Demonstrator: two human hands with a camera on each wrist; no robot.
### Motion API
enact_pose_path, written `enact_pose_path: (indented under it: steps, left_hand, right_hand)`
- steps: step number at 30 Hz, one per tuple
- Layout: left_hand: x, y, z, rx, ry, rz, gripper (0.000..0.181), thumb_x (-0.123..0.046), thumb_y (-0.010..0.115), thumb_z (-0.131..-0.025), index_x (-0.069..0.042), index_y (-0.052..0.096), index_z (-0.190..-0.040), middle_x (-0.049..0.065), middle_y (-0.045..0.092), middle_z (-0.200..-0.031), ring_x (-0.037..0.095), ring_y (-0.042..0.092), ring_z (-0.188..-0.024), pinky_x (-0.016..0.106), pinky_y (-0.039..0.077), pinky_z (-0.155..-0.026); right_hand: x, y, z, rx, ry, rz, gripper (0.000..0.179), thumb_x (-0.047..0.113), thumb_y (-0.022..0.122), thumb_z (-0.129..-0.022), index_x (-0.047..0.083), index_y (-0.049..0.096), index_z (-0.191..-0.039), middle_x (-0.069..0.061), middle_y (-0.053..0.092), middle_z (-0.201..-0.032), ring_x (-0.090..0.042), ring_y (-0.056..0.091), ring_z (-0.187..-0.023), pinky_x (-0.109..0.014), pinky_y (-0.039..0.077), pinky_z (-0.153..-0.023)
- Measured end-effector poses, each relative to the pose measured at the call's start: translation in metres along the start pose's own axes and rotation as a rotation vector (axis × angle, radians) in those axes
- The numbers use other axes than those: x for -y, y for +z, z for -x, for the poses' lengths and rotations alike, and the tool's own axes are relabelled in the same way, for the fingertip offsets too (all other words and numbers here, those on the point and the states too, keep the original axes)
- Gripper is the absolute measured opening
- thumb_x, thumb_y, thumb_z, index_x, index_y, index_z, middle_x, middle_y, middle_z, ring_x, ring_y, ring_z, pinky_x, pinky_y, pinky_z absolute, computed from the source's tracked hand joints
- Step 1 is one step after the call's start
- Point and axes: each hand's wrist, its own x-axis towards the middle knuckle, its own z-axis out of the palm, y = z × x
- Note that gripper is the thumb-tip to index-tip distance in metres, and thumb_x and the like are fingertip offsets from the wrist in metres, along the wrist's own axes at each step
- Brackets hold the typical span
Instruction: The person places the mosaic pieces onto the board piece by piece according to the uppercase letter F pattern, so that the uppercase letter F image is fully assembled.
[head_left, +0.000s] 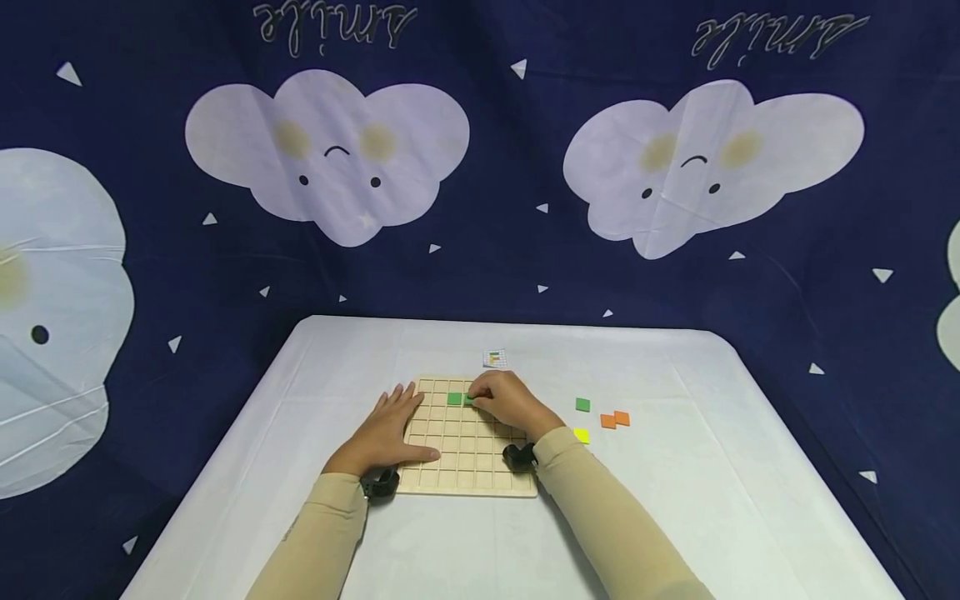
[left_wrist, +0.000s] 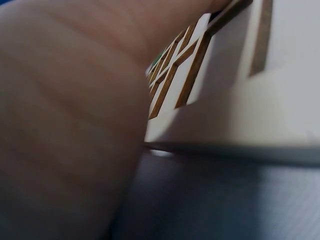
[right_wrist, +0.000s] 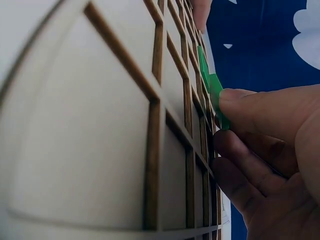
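Note:
A wooden grid board (head_left: 457,475) lies on the white table. My left hand (head_left: 382,433) rests spread on the board's left side, fingers straight, the thumb reaching over the cells. Near the board's far edge, my right hand (head_left: 508,398) pinches a green square tile (right_wrist: 216,92) between thumb and fingers, tilted against the grid. Another green tile (head_left: 454,399) lies in a cell just to the left of it. In the left wrist view, the palm (left_wrist: 70,110) covers much of the frame beside the board's edge (left_wrist: 240,110).
Right of the board lie a loose green tile (head_left: 582,404), two orange tiles (head_left: 608,422) that touch or overlap, and a yellow tile (head_left: 581,435) close to the right sleeve. A small printed card (head_left: 494,358) lies beyond the board. A dark blue cloud-patterned cloth (head_left: 510,275) hangs behind the table.

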Motion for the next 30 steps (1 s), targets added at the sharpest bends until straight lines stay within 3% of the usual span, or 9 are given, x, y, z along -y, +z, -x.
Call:
enact_pose_path:
  steps: [13,23,30]
  left_hand:
    - [-0.002,0.0,0.0,0.003,0.0,-0.001,0.125,-0.074,0.08,-0.075,0.001,0.033,-0.163,0.021,0.018,-0.171,0.04,0.008,-0.158,0.053,0.005,-0.127]
    - [-0.004,-0.002,0.0,0.006,-0.006,-0.005,0.124,-0.073,0.081,-0.075,0.001,0.034,-0.163,0.022,0.018,-0.171,0.04,0.008,-0.158,0.053,0.005,-0.127]
    - [-0.004,-0.001,0.0,0.008,-0.008,-0.005,0.125,-0.073,0.081,-0.074,0.001,0.034,-0.163,0.021,0.018,-0.171,0.039,0.009,-0.158,0.052,0.005,-0.127]
  right_hand:
    - [0.002,0.0,-0.004,0.03,0.02,0.04,0.014,0.005,0.079,-0.096,0.008,0.08,-0.109,0.0,0.072,-0.11,-0.014,0.066,-0.099,-0.031,0.056,-0.086]
    - [0.001,-0.003,-0.002,0.031,0.043,-0.003,0.017,0.005,0.08,-0.095,0.009,0.08,-0.111,0.003,0.071,-0.107,-0.011,0.062,-0.094,-0.032,0.056,-0.085]
    - [-0.004,-0.015,0.008,-0.046,0.041,-0.064,0.02,0.005,0.077,-0.097,0.002,0.078,-0.117,-0.002,0.072,-0.115,-0.017,0.068,-0.1,-0.032,0.058,-0.088]
